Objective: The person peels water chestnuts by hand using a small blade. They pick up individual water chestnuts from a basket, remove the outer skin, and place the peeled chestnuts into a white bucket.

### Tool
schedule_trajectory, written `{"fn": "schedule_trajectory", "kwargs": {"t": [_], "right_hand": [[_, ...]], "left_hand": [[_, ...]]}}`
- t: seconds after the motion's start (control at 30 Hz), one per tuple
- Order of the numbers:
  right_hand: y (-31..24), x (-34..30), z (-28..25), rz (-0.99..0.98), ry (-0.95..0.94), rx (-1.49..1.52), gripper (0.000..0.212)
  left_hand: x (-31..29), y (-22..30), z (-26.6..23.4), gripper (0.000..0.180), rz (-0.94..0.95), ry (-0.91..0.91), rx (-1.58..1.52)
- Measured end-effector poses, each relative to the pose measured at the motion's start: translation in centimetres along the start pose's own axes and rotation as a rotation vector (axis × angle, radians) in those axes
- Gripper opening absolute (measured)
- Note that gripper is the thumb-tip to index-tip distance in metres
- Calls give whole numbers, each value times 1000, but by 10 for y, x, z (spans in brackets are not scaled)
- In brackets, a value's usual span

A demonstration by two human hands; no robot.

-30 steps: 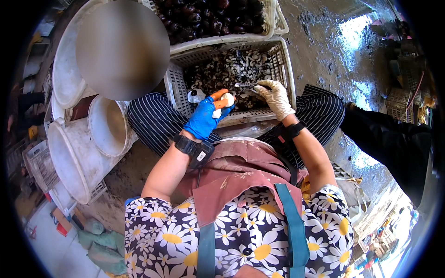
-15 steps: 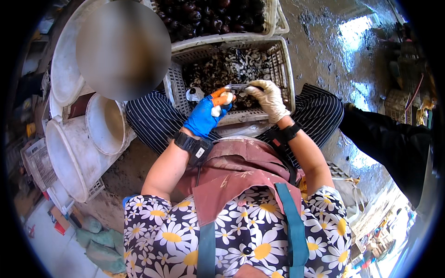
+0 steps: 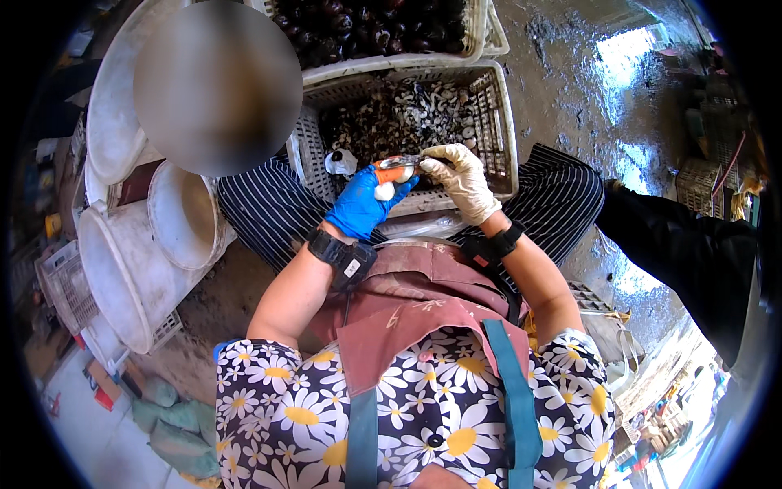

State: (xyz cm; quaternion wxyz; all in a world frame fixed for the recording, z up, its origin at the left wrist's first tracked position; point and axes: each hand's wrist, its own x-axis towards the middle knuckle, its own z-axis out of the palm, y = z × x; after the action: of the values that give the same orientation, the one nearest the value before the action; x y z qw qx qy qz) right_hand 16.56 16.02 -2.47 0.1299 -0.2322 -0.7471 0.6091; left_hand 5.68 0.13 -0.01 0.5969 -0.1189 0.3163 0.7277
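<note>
My left hand (image 3: 358,204), in a blue glove with orange covering about its fingers, is closed around small white rounded pieces (image 3: 384,191) that look like peeled water chestnuts. My right hand (image 3: 463,181), in a whitish glove, pinches a small metal peeling tool (image 3: 410,161) that lies across the left fingers. Its exact shape is too small to make out. Both hands meet above the near side of a pale slatted plastic crate (image 3: 503,114). Dark and white peelings (image 3: 423,110) cover the crate's bottom. A crumpled white scrap (image 3: 340,162) lies in it beside my left hand.
Beyond stands another crate (image 3: 399,62) full of dark, glossy round pieces (image 3: 358,28). White buckets (image 3: 122,277) lie tilted at the left. Striped trouser legs (image 3: 562,191) flank the near crate. At right are wet, muddy floor (image 3: 562,106) and a dark-clothed leg (image 3: 676,236).
Both hands have shifted slightly left. The metal tool now lies nearer the left fingers and shows more of its shiny side. The left hand still holds the white pieces.
</note>
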Motion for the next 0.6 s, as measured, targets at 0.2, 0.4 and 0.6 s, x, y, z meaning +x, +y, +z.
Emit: {"fn": "schedule_trajectory", "kwargs": {"t": [0.2,0.4,0.6], "right_hand": [[-4,5,-11,-43,82,-57,17],[1,8,-21,288,28,-23,16],[3,5,-5,156,-7,-5,18]], "left_hand": [[9,-2,-17,25,25,-63,23],[4,-7,-3,21,3,146,-39],[6,-2,-5,29,28,130,227]]}}
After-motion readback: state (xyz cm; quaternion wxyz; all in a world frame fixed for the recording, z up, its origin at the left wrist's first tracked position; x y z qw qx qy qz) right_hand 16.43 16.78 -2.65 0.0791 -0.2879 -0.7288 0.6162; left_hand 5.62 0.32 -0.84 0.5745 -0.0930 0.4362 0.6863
